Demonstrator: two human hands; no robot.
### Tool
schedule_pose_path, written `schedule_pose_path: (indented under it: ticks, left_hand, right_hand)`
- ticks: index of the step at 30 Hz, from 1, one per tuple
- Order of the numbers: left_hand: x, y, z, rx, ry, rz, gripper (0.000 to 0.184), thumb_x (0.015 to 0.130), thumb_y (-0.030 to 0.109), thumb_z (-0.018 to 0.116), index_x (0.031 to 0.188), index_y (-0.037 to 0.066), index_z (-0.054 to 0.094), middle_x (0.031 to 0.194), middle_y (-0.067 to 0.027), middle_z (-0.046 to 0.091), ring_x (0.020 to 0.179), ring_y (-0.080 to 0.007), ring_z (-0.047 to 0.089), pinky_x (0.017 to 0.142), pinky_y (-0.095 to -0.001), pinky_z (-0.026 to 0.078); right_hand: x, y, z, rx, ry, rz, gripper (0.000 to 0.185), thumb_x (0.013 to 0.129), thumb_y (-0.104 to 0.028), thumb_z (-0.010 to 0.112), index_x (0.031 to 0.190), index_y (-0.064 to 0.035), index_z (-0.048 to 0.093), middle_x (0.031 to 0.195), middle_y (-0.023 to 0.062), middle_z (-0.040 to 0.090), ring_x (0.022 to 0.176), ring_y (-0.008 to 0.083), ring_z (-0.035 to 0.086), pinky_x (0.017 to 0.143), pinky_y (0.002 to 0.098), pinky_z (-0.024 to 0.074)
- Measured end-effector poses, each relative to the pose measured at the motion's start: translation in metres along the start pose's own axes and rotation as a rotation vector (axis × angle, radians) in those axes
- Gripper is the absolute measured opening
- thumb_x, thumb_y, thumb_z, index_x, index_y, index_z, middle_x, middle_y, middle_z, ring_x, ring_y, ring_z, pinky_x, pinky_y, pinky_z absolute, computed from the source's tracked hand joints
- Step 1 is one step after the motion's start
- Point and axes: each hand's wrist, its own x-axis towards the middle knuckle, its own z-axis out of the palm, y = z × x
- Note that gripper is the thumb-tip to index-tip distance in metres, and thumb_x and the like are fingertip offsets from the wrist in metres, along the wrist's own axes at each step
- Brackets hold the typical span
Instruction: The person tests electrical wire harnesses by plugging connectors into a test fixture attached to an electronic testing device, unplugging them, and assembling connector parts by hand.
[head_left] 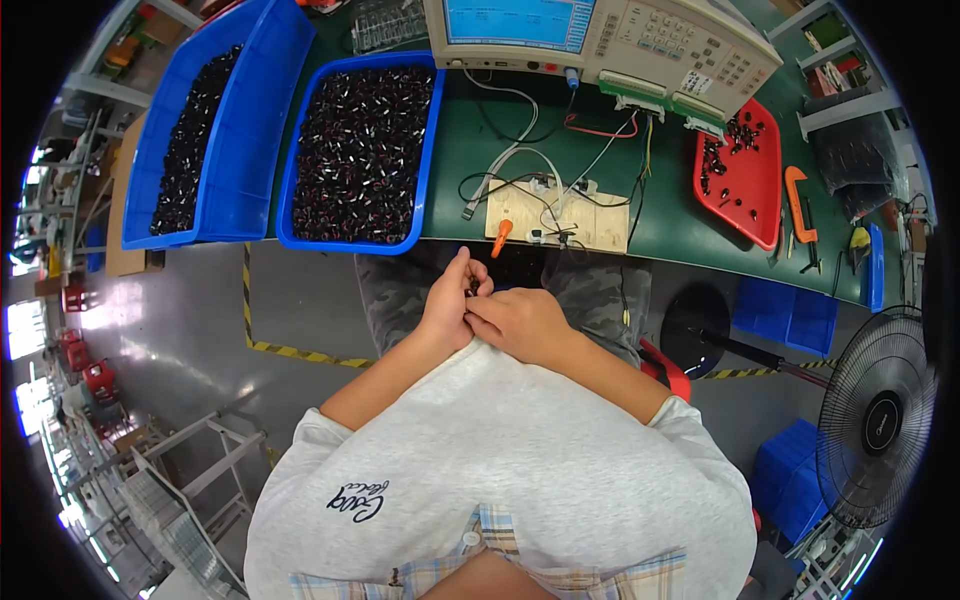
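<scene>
My left hand is cupped just off the table's near edge, over my lap, its fingers curled around a few small dark components. They look like the pieces in the blue bins, though most of them are hidden by my fingers. My right hand meets it from the right, with bent fingertips pressed together at the left palm. Whatever those fingertips pinch is too small to make out. Just beyond the hands lies a wooden board carrying wires, small clips and an orange-handled piece.
Two blue bins of dark components stand on the left of the green table. A measuring instrument with a lit screen sits at the back. On the right are a red tray, an orange clamp and a fan.
</scene>
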Motion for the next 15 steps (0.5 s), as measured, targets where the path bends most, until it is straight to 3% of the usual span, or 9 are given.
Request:
schedule_pose_path:
  ticks: [2,3,6,7,10,14,15]
  left_hand:
    - [-0.001,0.000,0.000,-0.024,-0.029,-0.018,0.042,0.106,0.045,0.045,0.086,0.009,0.050,0.069,-0.0046,0.049,0.065,-0.0144,0.046,0.065,-0.0276,0.042]
    - [-0.003,0.001,0.000,-0.005,-0.042,-0.049,0.042,0.106,0.046,0.045,0.087,0.009,0.050,0.070,-0.0040,0.049,0.062,-0.0137,0.045,0.060,-0.0271,0.040]
    - [-0.020,0.016,0.013,0.050,-0.078,-0.134,0.044,0.106,0.050,0.044,0.090,0.010,0.053,0.071,-0.0021,0.050,0.053,-0.0115,0.044,0.045,-0.0256,0.036]
    - [-0.025,0.016,0.021,0.099,-0.025,-0.107,0.042,0.105,0.049,0.047,0.092,0.011,0.056,0.070,0.0001,0.050,0.047,-0.0092,0.040,0.039,-0.0233,0.029]
    - [-0.022,0.015,0.008,0.251,-0.129,-0.038,0.044,0.104,0.049,0.052,0.090,0.008,0.058,0.067,0.0008,0.050,0.046,-0.0079,0.040,0.039,-0.0235,0.028]
    - [-0.019,0.021,0.001,0.415,-0.178,-0.108,0.040,0.104,0.042,0.054,0.091,0.005,0.062,0.064,0.0012,0.049,0.043,-0.0071,0.039,0.039,-0.0226,0.027]
    - [-0.018,0.023,0.001,0.348,-0.174,-0.136,0.039,0.105,0.041,0.053,0.093,0.005,0.062,0.064,0.0015,0.049,0.044,-0.0072,0.039,0.039,-0.0228,0.028]
  right_hand:
    - [0.003,-0.004,-0.001,0.046,0.044,0.043,0.018,0.083,-0.023,0.074,0.099,-0.0136,0.072,0.077,0.0060,0.069,0.065,0.0253,0.067,0.057,0.0361,0.0513]
    - [0.003,-0.005,-0.008,0.128,-0.047,0.157,0.017,0.090,-0.018,0.070,0.104,-0.0084,0.070,0.082,0.0065,0.071,0.068,0.0211,0.069,0.059,0.0326,0.0530]
    - [0.010,-0.014,-0.006,1.100,0.141,0.768,0.018,0.098,-0.016,0.062,0.107,-0.0007,0.066,0.077,0.0048,0.068,0.074,0.0157,0.072,0.063,0.0300,0.0550]
    - [0.012,-0.009,-0.015,1.192,0.117,0.739,0.022,0.101,-0.014,0.059,0.111,0.0046,0.063,0.081,0.0052,0.069,0.080,0.0120,0.071,0.070,0.0262,0.0552]
    - [0.015,0.007,-0.022,0.943,0.043,0.616,0.022,0.100,-0.015,0.060,0.111,0.0041,0.064,0.086,0.0073,0.072,0.079,0.0133,0.072,0.072,0.0265,0.0549]
    - [0.024,0.005,-0.058,0.539,-0.275,0.559,0.027,0.099,-0.017,0.059,0.117,0.0019,0.063,0.092,0.0103,0.074,0.076,0.0145,0.069,0.072,0.0276,0.0521]
    - [0.022,0.006,-0.055,0.574,-0.216,0.559,0.028,0.099,-0.016,0.059,0.121,0.0015,0.061,0.089,0.0079,0.071,0.074,0.0123,0.063,0.071,0.0272,0.0502]
